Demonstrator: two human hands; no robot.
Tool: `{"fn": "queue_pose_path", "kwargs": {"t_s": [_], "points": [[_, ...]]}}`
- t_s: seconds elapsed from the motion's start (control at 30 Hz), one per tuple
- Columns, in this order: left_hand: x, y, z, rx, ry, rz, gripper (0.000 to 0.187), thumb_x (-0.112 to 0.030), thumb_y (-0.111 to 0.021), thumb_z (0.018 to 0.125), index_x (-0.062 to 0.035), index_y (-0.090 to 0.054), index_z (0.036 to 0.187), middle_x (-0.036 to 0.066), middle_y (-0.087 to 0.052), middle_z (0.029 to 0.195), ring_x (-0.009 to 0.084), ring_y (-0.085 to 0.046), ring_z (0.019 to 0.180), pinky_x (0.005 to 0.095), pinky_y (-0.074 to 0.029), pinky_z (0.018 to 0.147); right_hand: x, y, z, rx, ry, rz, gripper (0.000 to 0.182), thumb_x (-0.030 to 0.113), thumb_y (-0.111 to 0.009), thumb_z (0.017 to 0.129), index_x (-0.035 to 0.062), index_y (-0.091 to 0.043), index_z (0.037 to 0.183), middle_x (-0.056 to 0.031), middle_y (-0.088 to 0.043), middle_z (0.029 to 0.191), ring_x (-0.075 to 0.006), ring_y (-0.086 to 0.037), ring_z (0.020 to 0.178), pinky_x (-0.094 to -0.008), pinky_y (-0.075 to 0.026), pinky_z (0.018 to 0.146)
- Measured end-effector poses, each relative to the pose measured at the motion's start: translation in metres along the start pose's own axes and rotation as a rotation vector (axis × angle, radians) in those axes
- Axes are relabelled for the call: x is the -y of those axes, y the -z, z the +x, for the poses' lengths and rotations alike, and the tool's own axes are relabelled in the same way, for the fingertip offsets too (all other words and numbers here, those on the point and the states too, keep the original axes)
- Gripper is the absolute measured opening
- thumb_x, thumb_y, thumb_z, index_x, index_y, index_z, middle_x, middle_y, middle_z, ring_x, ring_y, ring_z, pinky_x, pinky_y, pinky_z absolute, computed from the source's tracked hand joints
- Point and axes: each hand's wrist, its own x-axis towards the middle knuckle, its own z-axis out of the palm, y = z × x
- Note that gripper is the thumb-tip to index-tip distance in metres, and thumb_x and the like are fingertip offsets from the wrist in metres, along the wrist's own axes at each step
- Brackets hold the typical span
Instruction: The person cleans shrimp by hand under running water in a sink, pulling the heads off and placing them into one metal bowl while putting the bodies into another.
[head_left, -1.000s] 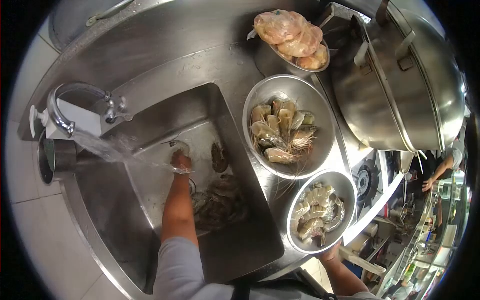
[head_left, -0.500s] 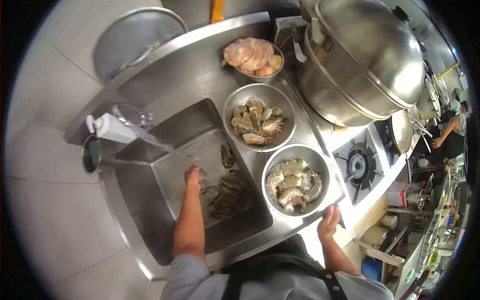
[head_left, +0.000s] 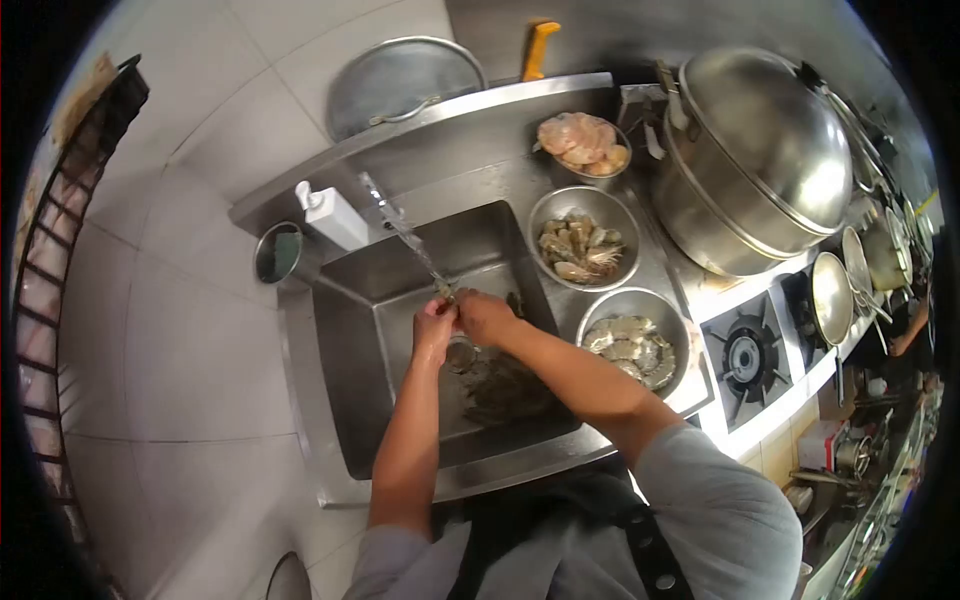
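Both hands are together over the steel sink (head_left: 345, 390), under the running water from the faucet (head_left: 383, 205). My left hand (head_left: 434, 328) is closed around something small, probably a shrimp, too small to make out clearly. Beside it, my right hand (head_left: 484, 317) pinches at the same small item. Dark shrimp peelings or shrimp (head_left: 500, 392) lie in the sink below. To the right, one steel bowl holds shrimp heads (head_left: 580, 246) and a nearer bowl holds grey shrimp bodies (head_left: 634, 348).
A bowl of pale meat (head_left: 582, 140) stands at the back. A large domed steamer (head_left: 755, 160) and a gas burner (head_left: 745, 358) are at the right. A white soap bottle (head_left: 336, 217) and a metal cup (head_left: 279, 254) stand at the sink's left corner.
My right hand has moved from beside the nearer bowl into the sink area and met my left hand under the water. The camera view has shifted, showing more to the left.
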Motion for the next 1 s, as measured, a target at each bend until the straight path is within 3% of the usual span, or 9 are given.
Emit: {"fn": "queue_pose_path", "kwargs": {"t_s": [0.1, 0.17, 0.23, 0.27, 0.33, 0.47, 0.67, 0.83, 1.0], "points": [[-0.050, 0.022, -0.003, -0.072, 0.063, 0.160, 0.028, -0.021, -0.063, 0.089, -0.0008, -0.061, 0.107, 0.006, -0.064, 0.092, 0.0175, -0.062, 0.087, 0.0326, -0.050, 0.074, 0.002, 0.001, 0.040, 0.036, -0.009, 0.130, 0.033, 0.027, -0.061, 0.085, -0.0004, -0.054, 0.101, -0.0219, -0.061, 0.096, -0.0390, -0.059, 0.093, -0.0463, -0.047, 0.078], [-0.047, 0.040, 0.018, -0.192, -0.108, 0.512, 0.035, -0.024, -0.065, 0.086, -0.0031, -0.061, 0.114, 0.010, -0.065, 0.103, 0.0217, -0.062, 0.096, 0.0338, -0.050, 0.080, 0.001, 0.007, 0.057, 0.067, 0.093, 0.179, 0.027, 0.023, -0.058, 0.087, 0.0013, -0.054, 0.102, -0.0215, -0.062, 0.090, -0.0396, -0.060, 0.091, -0.0469, -0.046, 0.076], [-0.064, 0.047, 0.021, -0.441, -0.844, 0.708, 0.035, -0.024, -0.069, 0.082, -0.0051, -0.063, 0.111, 0.012, -0.064, 0.111, 0.0255, -0.061, 0.101, 0.0352, -0.048, 0.084, 0.001, 0.015, 0.073, 0.101, 0.133, 0.171, 0.024, 0.021, -0.056, 0.089, 0.0032, -0.053, 0.105, -0.0225, -0.062, 0.091, -0.0406, -0.059, 0.093, -0.0464, -0.046, 0.076], [-0.073, 0.051, 0.025, -0.443, -0.846, 0.709, 0.035, -0.024, -0.069, 0.082, -0.0051, -0.063, 0.111, 0.012, -0.064, 0.111, 0.0255, -0.061, 0.101, 0.0352, -0.048, 0.084, 0.002, 0.019, 0.080, 0.093, 0.173, 0.188, 0.026, 0.021, -0.055, 0.089, 0.0039, -0.053, 0.108, -0.0231, -0.062, 0.093, -0.0408, -0.058, 0.094, -0.0463, -0.046, 0.077], [-0.087, 0.057, 0.035, 0.026, -0.579, 0.693, 0.029, -0.019, -0.068, 0.080, -0.0055, -0.065, 0.107, 0.012, -0.063, 0.112, 0.0267, -0.060, 0.103, 0.0361, -0.048, 0.084, -0.001, 0.024, 0.094, 0.083, 0.213, 0.199, 0.027, 0.022, -0.054, 0.090, 0.0045, -0.053, 0.110, -0.0237, -0.062, 0.095, -0.0410, -0.058, 0.094, -0.0463, -0.046, 0.077], [-0.097, 0.057, 0.054, 0.069, -0.593, 0.681, 0.029, -0.017, -0.066, 0.081, -0.0038, -0.065, 0.107, 0.013, -0.064, 0.111, 0.0261, -0.061, 0.100, 0.0357, -0.047, 0.084, -0.006, 0.029, 0.109, 0.014, 0.299, 0.189, 0.031, 0.026, -0.051, 0.092, 0.0048, -0.052, 0.115, -0.0237, -0.061, 0.100, -0.0413, -0.057, 0.096, -0.0465, -0.046, 0.079], [-0.085, 0.043, 0.071, -0.125, -0.491, 0.656, 0.025, -0.014, -0.063, 0.083, -0.0021, -0.066, 0.104, 0.014, -0.067, 0.091, 0.0245, -0.064, 0.080, 0.0336, -0.049, 0.072, -0.013, -0.004, 0.115, -0.176, 0.191, 0.194, 0.026, 0.025, -0.047, 0.092, 0.0046, -0.053, 0.107, -0.0228, -0.061, 0.101, -0.0411, -0.057, 0.096, -0.0483, -0.045, 0.080], [-0.032, 0.043, 0.096, -0.190, -0.122, 0.183, 0.026, -0.022, -0.061, 0.087, -0.0030, -0.066, 0.105, 0.008, -0.069, 0.084, 0.0178, -0.064, 0.079, 0.0321, -0.048, 0.074, 0.003, -0.016, 0.094, -0.153, 0.005, 0.386, 0.023, 0.020, -0.046, 0.089, 0.0023, -0.055, 0.101, -0.0243, -0.061, 0.097, -0.0421, -0.057, 0.094, -0.0496, -0.045, 0.079], [-0.023, 0.030, 0.083, -0.380, -0.361, 0.542, 0.024, -0.017, -0.062, 0.082, 0.0020, -0.067, 0.097, 0.018, -0.067, 0.088, 0.0232, -0.066, 0.073, 0.0325, -0.050, 0.070, -0.009, -0.051, 0.105, -0.341, -0.263, 0.404, 0.021, 0.014, -0.053, 0.083, -0.0028, -0.062, 0.090, -0.0257, -0.064, 0.094, -0.0416, -0.062, 0.092, -0.0460, -0.049, 0.080]]}}
